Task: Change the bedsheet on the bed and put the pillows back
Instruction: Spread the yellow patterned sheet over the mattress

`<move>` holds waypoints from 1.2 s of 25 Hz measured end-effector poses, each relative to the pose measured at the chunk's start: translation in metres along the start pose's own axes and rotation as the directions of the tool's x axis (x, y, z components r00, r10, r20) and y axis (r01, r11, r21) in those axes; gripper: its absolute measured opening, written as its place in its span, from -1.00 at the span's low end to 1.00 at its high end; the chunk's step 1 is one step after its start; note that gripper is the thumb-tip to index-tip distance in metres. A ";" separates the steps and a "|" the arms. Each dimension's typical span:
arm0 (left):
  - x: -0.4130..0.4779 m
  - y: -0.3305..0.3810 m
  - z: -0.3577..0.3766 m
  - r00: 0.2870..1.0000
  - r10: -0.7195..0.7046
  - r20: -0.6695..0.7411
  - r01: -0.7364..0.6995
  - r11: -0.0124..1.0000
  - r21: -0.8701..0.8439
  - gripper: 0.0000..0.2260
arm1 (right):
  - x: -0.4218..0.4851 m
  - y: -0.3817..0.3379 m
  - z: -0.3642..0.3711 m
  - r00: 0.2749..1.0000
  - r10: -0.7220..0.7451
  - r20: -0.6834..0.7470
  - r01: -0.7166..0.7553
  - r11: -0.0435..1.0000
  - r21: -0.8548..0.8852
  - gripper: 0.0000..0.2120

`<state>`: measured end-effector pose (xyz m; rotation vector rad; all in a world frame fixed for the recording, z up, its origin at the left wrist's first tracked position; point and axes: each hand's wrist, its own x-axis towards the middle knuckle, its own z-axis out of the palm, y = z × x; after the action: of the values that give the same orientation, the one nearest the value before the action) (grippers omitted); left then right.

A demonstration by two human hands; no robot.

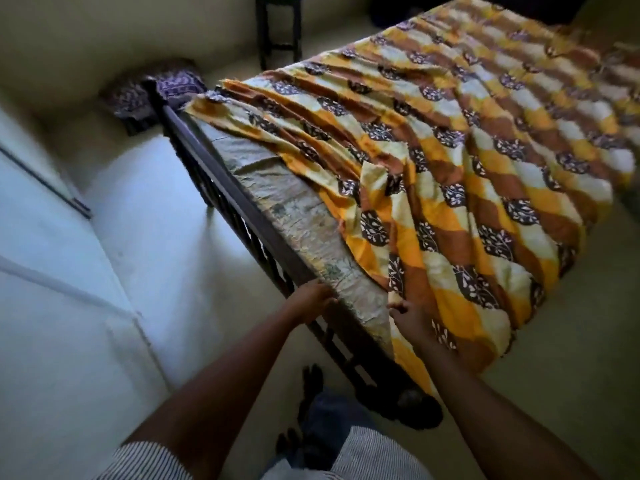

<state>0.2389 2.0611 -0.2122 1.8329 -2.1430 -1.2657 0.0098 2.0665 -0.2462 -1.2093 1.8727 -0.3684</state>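
A short-sleeved shirt of pale fabric with fine dark pinstripes [377, 455]; its left sleeve [149, 459] is cut short and loose; the left forearm [242, 368] and right forearm [485, 393] are bare; a dark blue lower garment [329, 417], blurred; bare toes [311, 375] below it.

Sheet [450, 150]: wavy diagonal bands of orange, brown and cream, with rows of dark brown ovals carrying a white leaf-sprig print. Mattress [304, 216], bare strip on the left: pale grey-green, faded blotchy print, yellowish in spots. Frame [221, 181]: dark brown, near black. Pillow [173, 88], far left: purple with a white swirly print, blurred. Stool [278, 29], far: black. Floor [554, 341]: cream. Sleeve [149, 459], near: white with thin dark stripes. Trousers [329, 420]: dark blue.
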 end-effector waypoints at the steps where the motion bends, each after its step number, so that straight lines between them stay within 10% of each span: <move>1: 0.014 -0.003 -0.007 0.999 0.017 0.043 -0.019 0.999 0.042 -0.75 | 0.002 -0.002 0.003 1.000 -0.001 -0.011 0.000 1.000 -0.028 -0.84; 15: 0.181 -0.020 -0.039 0.907 0.280 0.315 -0.370 0.887 0.276 -0.50 | 0.120 -0.025 0.058 0.970 0.030 -0.240 -0.151 0.851 -0.502 -0.78; 19: 0.178 0.004 -0.053 0.813 0.524 0.255 -0.583 0.720 0.377 -0.47 | 0.094 -0.066 0.049 0.959 -0.037 -0.280 0.033 0.999 -0.018 -0.77; 22: 0.163 0.020 -0.080 0.701 0.710 0.068 -0.689 0.649 0.322 -0.79 | 0.051 -0.115 0.042 0.929 -0.069 -0.364 0.129 0.982 0.142 -0.76; 25: 0.138 0.011 -0.114 0.679 0.723 0.124 -0.728 0.644 0.235 -0.66 | 0.015 -0.137 0.036 0.897 -0.095 -0.431 0.228 0.936 0.268 -0.61; 30: 0.118 -0.020 -0.160 0.638 0.747 0.187 -0.762 0.577 0.292 -0.64 | -0.009 -0.128 0.079 0.863 -0.147 -0.484 0.020 0.966 -0.258 -0.47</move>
<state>0.3031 1.8769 -0.1713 0.6804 -2.8137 -0.7318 0.1502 2.0272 -0.2072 -1.4673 2.3702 -0.5538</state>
